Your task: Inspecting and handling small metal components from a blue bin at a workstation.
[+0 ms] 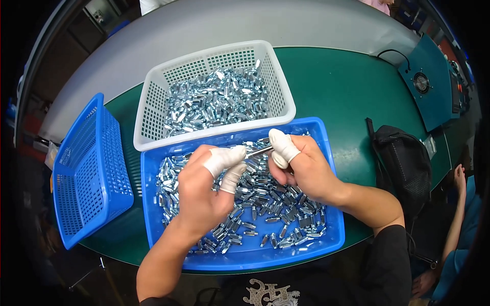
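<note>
Here's the blue tray (pixel 229 264) up close, loose silvery metal pieces (pixel 306 220) scattered all across it, and above them 2 hands working! The left hand (pixel 206 178) has thumb and forefinger, both in white covers, pinched on 1 end of a slim metal part (pixel 259 151); the right hand (pixel 303 163), white-tipped too, is closed on the other end, the part spanning the gap over the tray. Off left, a blue basket (pixel 103 191); over right, a black bag (pixel 403 168). Beyond the tray, a white basket (pixel 214 132) holds a heap of silvery pieces (pixel 217 99)!
</note>
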`<action>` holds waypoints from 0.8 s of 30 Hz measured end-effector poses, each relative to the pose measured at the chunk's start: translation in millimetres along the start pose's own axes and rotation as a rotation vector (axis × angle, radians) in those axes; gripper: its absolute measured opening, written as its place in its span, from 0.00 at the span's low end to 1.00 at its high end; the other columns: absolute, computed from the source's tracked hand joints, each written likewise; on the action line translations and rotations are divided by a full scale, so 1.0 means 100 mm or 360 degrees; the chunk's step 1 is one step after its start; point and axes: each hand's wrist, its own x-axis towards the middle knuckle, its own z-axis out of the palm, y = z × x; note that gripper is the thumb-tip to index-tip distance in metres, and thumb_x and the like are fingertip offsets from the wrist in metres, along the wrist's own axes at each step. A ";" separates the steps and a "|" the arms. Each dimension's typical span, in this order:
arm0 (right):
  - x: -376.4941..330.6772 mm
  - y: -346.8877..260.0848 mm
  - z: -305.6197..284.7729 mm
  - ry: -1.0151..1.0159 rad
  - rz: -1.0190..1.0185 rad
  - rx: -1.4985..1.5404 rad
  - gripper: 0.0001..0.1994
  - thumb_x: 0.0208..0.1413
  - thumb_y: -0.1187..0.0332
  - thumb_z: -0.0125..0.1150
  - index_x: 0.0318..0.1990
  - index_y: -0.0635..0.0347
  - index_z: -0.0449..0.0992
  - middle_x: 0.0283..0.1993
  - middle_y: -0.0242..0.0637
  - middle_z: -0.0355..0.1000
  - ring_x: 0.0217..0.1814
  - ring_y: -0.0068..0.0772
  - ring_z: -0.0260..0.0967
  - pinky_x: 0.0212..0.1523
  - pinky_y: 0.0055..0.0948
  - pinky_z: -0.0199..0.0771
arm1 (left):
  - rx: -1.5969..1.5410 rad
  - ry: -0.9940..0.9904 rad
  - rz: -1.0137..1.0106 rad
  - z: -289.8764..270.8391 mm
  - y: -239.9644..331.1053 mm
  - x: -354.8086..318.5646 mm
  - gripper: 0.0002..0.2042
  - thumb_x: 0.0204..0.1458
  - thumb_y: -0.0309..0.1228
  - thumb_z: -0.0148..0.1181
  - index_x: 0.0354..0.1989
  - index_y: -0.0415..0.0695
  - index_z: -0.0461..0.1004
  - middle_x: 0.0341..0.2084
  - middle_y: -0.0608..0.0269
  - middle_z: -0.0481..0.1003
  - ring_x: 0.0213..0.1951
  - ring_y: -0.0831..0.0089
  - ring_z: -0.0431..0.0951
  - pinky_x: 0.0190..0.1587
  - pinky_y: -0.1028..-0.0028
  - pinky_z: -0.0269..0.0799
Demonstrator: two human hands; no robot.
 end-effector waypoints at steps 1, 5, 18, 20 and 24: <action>0.00 0.01 0.00 -0.0006 -0.0006 -0.0007 0.25 0.64 0.54 0.38 0.15 0.56 0.64 0.12 0.27 0.60 0.14 0.13 0.51 0.16 0.17 0.51 | -0.0328 -0.0040 -0.0299 0.01 -0.01 -0.02 0.10 0.47 0.15 0.58 0.39 0.33 0.72 0.33 0.55 0.75 0.34 0.71 0.77 0.39 0.76 0.72; -0.01 0.04 0.03 0.0062 -0.0168 -0.0061 0.25 0.64 0.53 0.38 0.16 0.56 0.64 0.12 0.26 0.60 0.14 0.13 0.51 0.16 0.17 0.51 | -0.0908 -0.0018 -0.0645 0.03 0.04 -0.03 0.09 0.49 0.16 0.56 0.40 0.32 0.71 0.34 0.55 0.75 0.34 0.71 0.77 0.40 0.77 0.73; 0.04 -0.01 -0.02 -0.0212 0.0159 0.0348 0.26 0.63 0.52 0.37 0.15 0.55 0.63 0.11 0.26 0.57 0.11 0.13 0.46 0.13 0.17 0.47 | 0.0410 0.0125 0.0467 0.01 0.13 0.06 0.13 0.39 0.17 0.63 0.37 0.35 0.74 0.24 0.56 0.74 0.26 0.62 0.73 0.27 0.72 0.69; 0.02 0.01 -0.02 -0.0200 0.0122 0.0303 0.26 0.64 0.52 0.37 0.15 0.55 0.63 0.11 0.27 0.57 0.11 0.13 0.46 0.13 0.17 0.46 | 0.0295 0.0136 0.0307 0.00 0.13 0.08 0.11 0.44 0.18 0.61 0.38 0.36 0.74 0.24 0.56 0.74 0.26 0.65 0.74 0.31 0.75 0.69; -0.01 0.00 0.04 -0.0154 0.0007 0.0231 0.25 0.64 0.53 0.37 0.16 0.55 0.63 0.12 0.27 0.58 0.11 0.13 0.46 0.13 0.17 0.46 | -0.0273 0.0229 -0.0228 0.04 0.14 -0.01 0.10 0.44 0.18 0.62 0.37 0.36 0.75 0.25 0.55 0.76 0.26 0.68 0.74 0.30 0.75 0.69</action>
